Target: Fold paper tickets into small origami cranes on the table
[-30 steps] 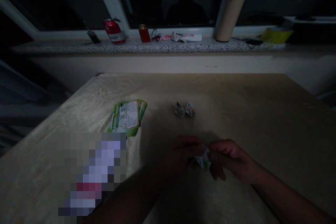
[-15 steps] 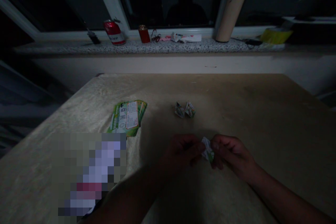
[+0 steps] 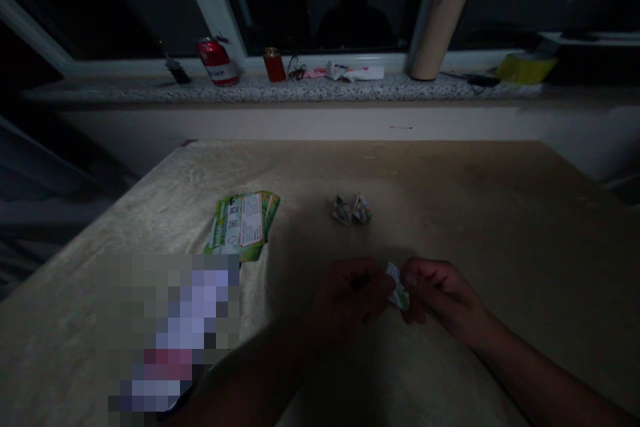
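A small piece of folded paper, white with print and a green patch, is pinched between my two hands above the table. My left hand grips its left edge with thumb and fingers, and its lower part lies in shadow. On the other side, my right hand holds the right edge between thumb and fingertips. Beyond them on the table stand two small folded paper shapes, a left one and a right one, close together. The finer folds in the held paper are too dark to make out.
Green printed leaflets lie stacked on the table to the left, with a pixelated blurred area nearer me. Along the windowsill stand a red can, a red jar, a cardboard tube and a yellow item.
My left thumb has slid slightly right over the folded paper, covering more of its left side. Everything else on the table stays in place.
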A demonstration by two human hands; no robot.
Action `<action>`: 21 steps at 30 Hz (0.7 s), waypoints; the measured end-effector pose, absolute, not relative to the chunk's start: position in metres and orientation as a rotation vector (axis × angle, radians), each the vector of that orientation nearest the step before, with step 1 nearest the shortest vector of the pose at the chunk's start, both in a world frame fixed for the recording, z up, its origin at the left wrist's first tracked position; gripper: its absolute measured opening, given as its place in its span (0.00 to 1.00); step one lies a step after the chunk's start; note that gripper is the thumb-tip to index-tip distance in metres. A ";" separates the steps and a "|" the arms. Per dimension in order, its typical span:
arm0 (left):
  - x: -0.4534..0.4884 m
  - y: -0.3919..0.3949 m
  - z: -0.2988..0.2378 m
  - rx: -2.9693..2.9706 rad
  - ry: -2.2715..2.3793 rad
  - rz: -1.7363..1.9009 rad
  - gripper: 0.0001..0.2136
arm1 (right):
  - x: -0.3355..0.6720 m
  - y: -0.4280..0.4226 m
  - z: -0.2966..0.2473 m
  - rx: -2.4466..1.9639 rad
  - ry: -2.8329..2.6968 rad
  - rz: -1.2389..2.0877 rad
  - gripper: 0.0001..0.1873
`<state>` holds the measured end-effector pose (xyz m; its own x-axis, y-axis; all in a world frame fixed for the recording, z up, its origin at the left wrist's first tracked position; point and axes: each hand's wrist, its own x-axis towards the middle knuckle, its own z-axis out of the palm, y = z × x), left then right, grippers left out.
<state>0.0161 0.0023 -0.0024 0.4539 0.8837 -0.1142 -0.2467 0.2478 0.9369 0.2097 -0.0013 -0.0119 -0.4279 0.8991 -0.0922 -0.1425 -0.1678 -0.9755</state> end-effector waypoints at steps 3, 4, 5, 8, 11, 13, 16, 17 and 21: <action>0.015 0.005 -0.003 1.063 0.780 0.834 0.25 | 0.210 -0.001 -0.012 -0.926 -1.287 1.696 0.25; 0.014 0.006 -0.003 1.089 0.790 0.825 0.25 | 0.210 -0.001 -0.013 -0.924 -1.277 1.692 0.25; 0.013 0.007 -0.002 1.120 0.797 0.818 0.25 | 0.210 -0.001 -0.013 -0.925 -1.268 1.693 0.25; 0.010 0.009 0.002 1.194 0.828 0.808 0.24 | 0.210 -0.002 -0.015 -0.924 -1.239 1.691 0.24; 0.009 0.010 0.004 1.196 0.853 0.794 0.24 | 0.210 -0.002 -0.016 -0.926 -1.226 1.673 0.24; 0.010 0.011 0.003 1.203 0.854 0.782 0.24 | 0.209 -0.002 -0.015 -0.949 -1.223 1.659 0.24; 0.011 0.012 -0.003 1.253 0.909 0.810 0.22 | 0.208 -0.002 -0.012 -0.975 -1.223 1.629 0.23; 0.011 0.012 -0.005 1.267 0.937 0.828 0.21 | 0.208 -0.002 -0.011 -0.984 -1.238 1.609 0.23; 0.012 0.010 -0.008 1.306 0.973 0.840 0.19 | 0.206 -0.001 -0.006 -1.065 -1.344 1.463 0.23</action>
<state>0.0121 0.0101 -0.0080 0.3806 0.9191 -0.1020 0.0340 0.0963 0.9948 0.2063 -0.0014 -0.0056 -0.2675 0.9628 -0.0379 -0.0440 -0.0515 -0.9977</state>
